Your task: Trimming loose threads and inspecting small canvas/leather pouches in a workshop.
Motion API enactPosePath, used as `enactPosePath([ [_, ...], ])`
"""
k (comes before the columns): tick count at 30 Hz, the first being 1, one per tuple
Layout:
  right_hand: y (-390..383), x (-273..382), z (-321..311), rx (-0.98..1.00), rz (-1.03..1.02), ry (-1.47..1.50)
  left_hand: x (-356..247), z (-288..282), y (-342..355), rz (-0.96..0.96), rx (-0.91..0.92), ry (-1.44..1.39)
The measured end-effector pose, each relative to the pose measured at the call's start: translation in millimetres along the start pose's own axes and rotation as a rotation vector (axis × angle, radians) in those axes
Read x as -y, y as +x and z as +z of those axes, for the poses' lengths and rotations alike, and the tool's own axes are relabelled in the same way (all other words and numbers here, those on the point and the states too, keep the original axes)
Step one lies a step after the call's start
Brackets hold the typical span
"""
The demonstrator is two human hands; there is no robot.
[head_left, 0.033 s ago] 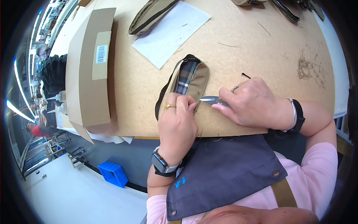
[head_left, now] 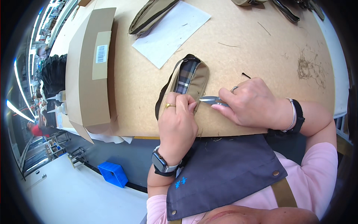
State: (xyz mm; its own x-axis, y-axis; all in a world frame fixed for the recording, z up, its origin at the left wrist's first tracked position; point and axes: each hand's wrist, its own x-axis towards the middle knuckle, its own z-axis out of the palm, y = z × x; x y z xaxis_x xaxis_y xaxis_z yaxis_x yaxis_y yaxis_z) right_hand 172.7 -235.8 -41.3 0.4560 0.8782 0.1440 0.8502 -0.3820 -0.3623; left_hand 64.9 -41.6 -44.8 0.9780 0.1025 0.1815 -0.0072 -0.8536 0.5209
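Observation:
A khaki zippered pouch [head_left: 201, 76] lies on the table in front of me, its zip spread to bare a plaid lining [head_left: 183, 83]. My left hand [head_left: 178, 118] is closed on the pouch's near end, thumb and forefinger pinched together; whether a thread is between them is too small to tell. From the right, my right hand [head_left: 250, 102] grips a pair of thread snips [head_left: 209, 99], their metal blades pointing left at the pouch's edge, close to my left fingertips. The snips' handles are mostly hidden inside my right fingers.
A cardboard box [head_left: 89, 71] stands at the left, beside bottles with pointed tips [head_left: 59, 98]. Beyond the pouch lie white paper [head_left: 171, 35] and another khaki piece [head_left: 151, 16]. Loose threads [head_left: 311, 69] gather at the right. A blue bin [head_left: 113, 174] sits lower left.

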Motion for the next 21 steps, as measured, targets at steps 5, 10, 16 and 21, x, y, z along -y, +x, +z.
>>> enactPosePath([
  [5,2.0,2.1,3.6,-0.018,-0.042,0.027,8.6,0.7,2.1,0.020,0.022,0.022],
  [10,2.6,3.0,6.5,-0.015,-0.055,0.030,3.9,-0.2,2.8,-0.029,0.043,0.051],
  [16,3.5,6.8,3.9,0.008,-0.070,0.033,6.7,2.0,3.7,-0.021,0.007,-0.023],
  [21,0.1,3.8,7.1,-0.036,-0.054,0.011,4.5,-3.4,0.0,-0.070,0.016,-0.143],
])
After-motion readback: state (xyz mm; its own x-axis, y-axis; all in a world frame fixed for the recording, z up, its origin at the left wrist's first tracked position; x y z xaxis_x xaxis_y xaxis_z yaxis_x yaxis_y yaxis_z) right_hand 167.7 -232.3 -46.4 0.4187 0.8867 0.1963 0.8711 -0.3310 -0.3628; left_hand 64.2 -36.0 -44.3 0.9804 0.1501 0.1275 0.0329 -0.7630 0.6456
